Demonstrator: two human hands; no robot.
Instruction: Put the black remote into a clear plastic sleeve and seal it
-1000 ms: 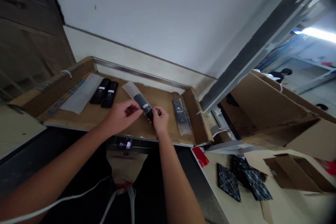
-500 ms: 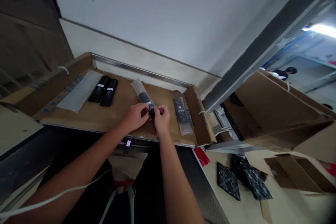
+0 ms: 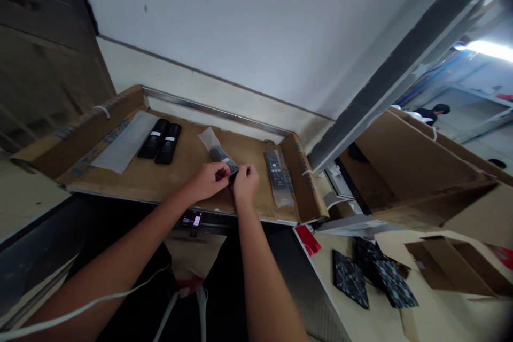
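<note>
My left hand (image 3: 209, 179) pinches a frosted plastic sleeve (image 3: 207, 137) that has a black remote control (image 3: 217, 153) inside it. At the sleeve's near end, my right hand (image 3: 245, 184) is closed on the same sleeve and remote. The fingers hide the remote's near end. To the left, two bare black remotes lie side by side, the left remote (image 3: 153, 139) and the right remote (image 3: 168, 143), each with a white label. Beyond them are flat frosted sleeves (image 3: 123, 143). Right of my hands lies a remote in a clear sleeve (image 3: 276, 172), buttons up.
A cardboard-lined tray (image 3: 188, 156) with raised side flaps (image 3: 306, 181) forms the work surface. Large cardboard boxes (image 3: 420, 160) stand to the right, with black patterned packets (image 3: 349, 280) below. A person (image 3: 435, 112) is in the far background.
My hands stay together at the sleeve's near end, and the fingers have shifted slightly. The sleeve now bends more near my fingers. The whole view has moved a little.
</note>
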